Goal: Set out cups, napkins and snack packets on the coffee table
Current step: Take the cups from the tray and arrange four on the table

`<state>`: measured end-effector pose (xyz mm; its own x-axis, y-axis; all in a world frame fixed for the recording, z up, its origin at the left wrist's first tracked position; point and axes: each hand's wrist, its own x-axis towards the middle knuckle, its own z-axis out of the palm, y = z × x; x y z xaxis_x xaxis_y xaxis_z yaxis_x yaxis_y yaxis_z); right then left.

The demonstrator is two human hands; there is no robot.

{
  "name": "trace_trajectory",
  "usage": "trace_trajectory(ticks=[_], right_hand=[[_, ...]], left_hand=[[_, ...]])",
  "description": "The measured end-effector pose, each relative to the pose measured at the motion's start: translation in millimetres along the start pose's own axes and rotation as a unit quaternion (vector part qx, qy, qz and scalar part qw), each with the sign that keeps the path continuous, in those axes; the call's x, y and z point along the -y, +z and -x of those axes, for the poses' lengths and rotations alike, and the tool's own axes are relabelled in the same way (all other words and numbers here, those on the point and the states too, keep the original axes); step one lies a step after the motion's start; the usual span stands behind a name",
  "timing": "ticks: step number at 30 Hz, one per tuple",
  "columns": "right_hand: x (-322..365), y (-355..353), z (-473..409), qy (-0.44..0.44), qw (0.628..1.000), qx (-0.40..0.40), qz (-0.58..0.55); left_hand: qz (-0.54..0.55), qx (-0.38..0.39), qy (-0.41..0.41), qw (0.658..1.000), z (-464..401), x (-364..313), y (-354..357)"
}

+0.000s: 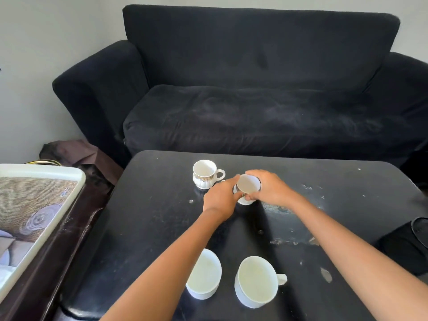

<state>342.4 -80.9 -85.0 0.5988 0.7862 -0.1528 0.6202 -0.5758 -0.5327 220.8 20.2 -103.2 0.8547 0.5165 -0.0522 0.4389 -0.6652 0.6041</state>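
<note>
At the far middle of the table (148, 218), our left hand (221, 199) and right hand (269, 189) curl round a tilted cup (248, 184), beside a standing mug (205, 173). We should level it, then lower it gently, clear of that neighbour.

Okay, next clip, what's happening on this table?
A person is setting cups on a dark coffee table in front of a black sofa. Both hands, left hand and right hand, hold one tilted cup at the far middle. A patterned cup stands upright beside it, and two plain white cups stand near the front edge. A tray sits off to the left. No napkins or snack packets are visible.
</note>
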Motion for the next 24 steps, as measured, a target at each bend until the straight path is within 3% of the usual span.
trace_trajectory(ticks=[12,16,21,24], right_hand=[[-2.4,-4.4,-33.3,0.025,1.000,0.001,-0.016],[1.9,0.1,-14.9,0.021,0.998,-0.046,0.030],[20.4,15.8,40.1,-0.045,0.988,-0.143,-0.039],[37.7,28.6,81.6,-0.089,0.986,-0.126,-0.065]], left_hand=[[0.000,0.016,-0.006,1.000,-29.9,0.4,-1.2],[0.020,0.034,0.021,0.999,-13.7,-3.1,-9.3],[0.109,0.010,0.057,0.992,38.6,3.1,-28.5],[0.098,0.013,0.078,0.992,82.6,15.0,-39.9]])
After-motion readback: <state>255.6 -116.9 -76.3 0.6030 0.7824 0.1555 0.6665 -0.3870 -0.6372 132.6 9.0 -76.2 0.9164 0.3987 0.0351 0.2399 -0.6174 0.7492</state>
